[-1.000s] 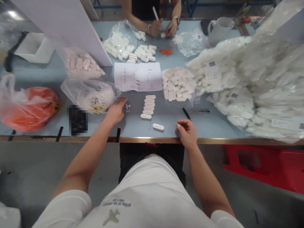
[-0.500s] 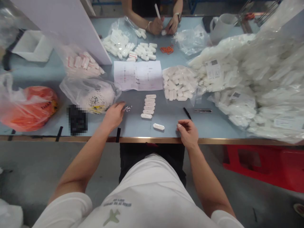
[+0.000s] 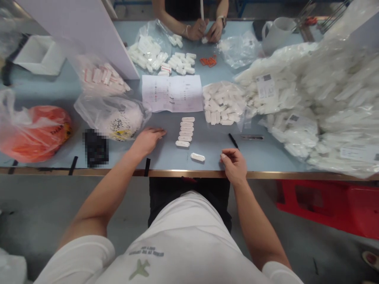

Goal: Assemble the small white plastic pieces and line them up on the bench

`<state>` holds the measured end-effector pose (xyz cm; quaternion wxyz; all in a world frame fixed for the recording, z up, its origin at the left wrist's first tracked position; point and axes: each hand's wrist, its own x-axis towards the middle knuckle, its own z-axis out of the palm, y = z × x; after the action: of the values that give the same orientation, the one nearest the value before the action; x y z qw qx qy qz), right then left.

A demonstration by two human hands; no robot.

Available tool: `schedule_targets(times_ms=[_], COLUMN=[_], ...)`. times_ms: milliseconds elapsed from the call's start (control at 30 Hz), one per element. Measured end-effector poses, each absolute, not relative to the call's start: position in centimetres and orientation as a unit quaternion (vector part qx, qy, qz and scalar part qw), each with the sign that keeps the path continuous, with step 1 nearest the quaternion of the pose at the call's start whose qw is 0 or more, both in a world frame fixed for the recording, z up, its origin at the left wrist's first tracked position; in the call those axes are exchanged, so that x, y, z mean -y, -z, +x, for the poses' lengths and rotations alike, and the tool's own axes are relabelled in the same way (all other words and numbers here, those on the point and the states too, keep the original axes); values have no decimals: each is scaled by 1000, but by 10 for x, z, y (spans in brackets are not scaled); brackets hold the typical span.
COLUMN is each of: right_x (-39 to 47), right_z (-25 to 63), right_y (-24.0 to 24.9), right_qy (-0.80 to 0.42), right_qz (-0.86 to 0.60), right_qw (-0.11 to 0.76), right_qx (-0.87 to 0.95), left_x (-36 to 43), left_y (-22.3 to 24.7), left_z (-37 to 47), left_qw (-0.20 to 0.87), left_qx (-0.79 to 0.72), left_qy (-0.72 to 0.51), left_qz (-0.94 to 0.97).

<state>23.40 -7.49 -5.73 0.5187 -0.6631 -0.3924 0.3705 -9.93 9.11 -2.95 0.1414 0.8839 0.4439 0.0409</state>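
Note:
My left hand point(image 3: 150, 139) lies palm down on the blue-grey table with its fingers stretched out. The little white pieces seen beside it earlier are hidden beneath those fingers. Near the table's front edge, my right hand point(image 3: 235, 163) is closed, thumb against curled fingers; whatever it may hold is too small to make out. Between the hands, one white oval plastic part point(image 3: 197, 157) with rows of small holes lies by itself. Beyond it, several similar white parts point(image 3: 186, 133) form a column.
A bag of tiny pieces point(image 3: 122, 122) and an orange bag point(image 3: 41, 132) sit left. A printed sheet point(image 3: 172, 93) lies ahead. Rightward are a black pen point(image 3: 233, 141), a cutter point(image 3: 252, 137) and large bags of white parts point(image 3: 340, 102). A co-worker's hands point(image 3: 205, 30) work opposite.
My left hand has slid slightly right, its fingers straightening over the tiny white pieces and covering them. My right hand stays put. The co-worker's white stick is more upright.

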Motion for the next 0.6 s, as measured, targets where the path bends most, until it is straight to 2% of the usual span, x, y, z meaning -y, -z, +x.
schedule_targets(times_ms=[600], right_x=[76], right_z=[237], right_y=[65], right_qy=[-371], right_qz=[-657], right_qw=[519], right_qx=[402], left_x=[-80], left_y=[50], left_z=[-112], left_qw=[102], left_qx=[-499], left_qy=[-86], left_qz=[857])
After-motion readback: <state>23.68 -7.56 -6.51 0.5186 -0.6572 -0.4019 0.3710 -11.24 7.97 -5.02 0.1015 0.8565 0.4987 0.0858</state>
